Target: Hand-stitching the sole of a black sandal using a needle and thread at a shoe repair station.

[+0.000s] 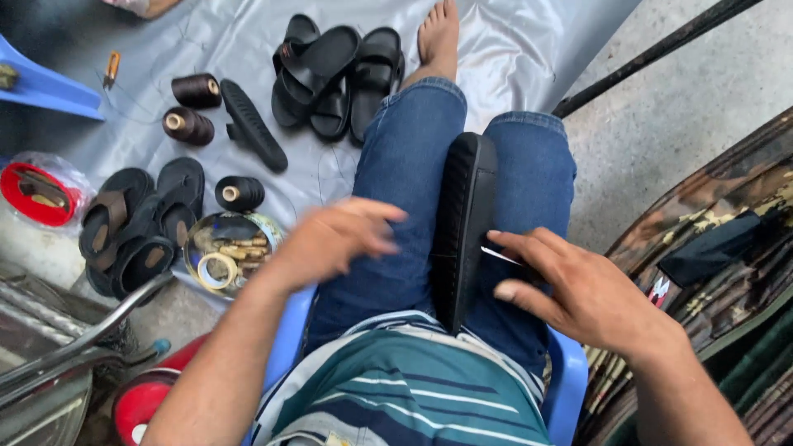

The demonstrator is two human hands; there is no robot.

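thread spools: 3, dark — [197, 89], [188, 125], [240, 193]
sandal piles: 2 — upper pile [334, 74], lower left pile [136, 227]; pairs inside cannot be counted
loose black soles: 2 — on sheet [253, 125], between knees [465, 223]
round tins: 1 [227, 250]
hands: 2 — left [334, 239], right [578, 289]

A grey sheet [512, 58] on the floor carries black sandals [334, 74], thread spools [197, 89] and a round tin [227, 248]

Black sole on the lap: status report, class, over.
Right hand presses a thin tool to black sole. Left hand open, blurred, off it. Nothing in between.
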